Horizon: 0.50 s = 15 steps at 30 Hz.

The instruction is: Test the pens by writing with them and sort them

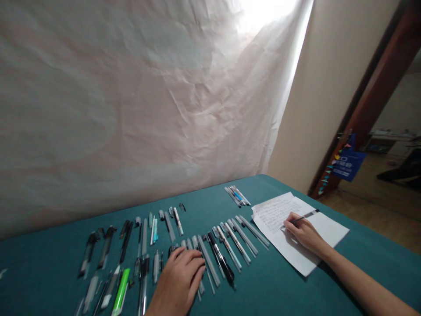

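Observation:
My right hand (301, 229) is closed around a slim pen (307, 215), with its tip on a sheet of paper (307, 256) whose upper part bears rows of handwriting. Its dark back end points to the right. My left hand (182, 276) lies palm down over a row of disassembled pens, its fingers loosely bent and a little apart. Clear pen barrels (208, 259) stick out beside its fingertips, and some parts under the hand are hidden. Right of them lie a black pen (221, 259) and white pens (229, 248).
Pen parts also lie at the left, among them a bright green highlighter-like pen (121, 289) and dark capped pens (105, 248). A small bundle of pens (237, 196) sits near the back of the green-covered table (263, 193). A pale sheet (148, 109) hangs behind it.

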Tool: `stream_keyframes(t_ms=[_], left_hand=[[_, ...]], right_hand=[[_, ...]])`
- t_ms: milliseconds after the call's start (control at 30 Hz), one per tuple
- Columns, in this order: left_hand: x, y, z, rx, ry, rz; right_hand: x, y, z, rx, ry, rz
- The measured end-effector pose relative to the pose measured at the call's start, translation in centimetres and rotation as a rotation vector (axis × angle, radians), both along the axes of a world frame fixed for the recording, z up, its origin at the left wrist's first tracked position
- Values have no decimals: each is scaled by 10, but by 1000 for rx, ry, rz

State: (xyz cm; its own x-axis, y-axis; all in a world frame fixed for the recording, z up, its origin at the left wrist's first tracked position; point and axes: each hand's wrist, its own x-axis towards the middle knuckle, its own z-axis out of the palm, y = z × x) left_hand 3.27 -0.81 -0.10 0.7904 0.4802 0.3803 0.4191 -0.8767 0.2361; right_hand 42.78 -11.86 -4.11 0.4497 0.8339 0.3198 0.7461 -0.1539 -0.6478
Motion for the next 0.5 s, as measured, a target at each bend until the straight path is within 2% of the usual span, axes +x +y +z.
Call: stream_keyframes(t_ms=[500], left_hand=[[1,-1,2,-21,-17,2]], right_hand=[[1,0,-1,-9,14,11]])
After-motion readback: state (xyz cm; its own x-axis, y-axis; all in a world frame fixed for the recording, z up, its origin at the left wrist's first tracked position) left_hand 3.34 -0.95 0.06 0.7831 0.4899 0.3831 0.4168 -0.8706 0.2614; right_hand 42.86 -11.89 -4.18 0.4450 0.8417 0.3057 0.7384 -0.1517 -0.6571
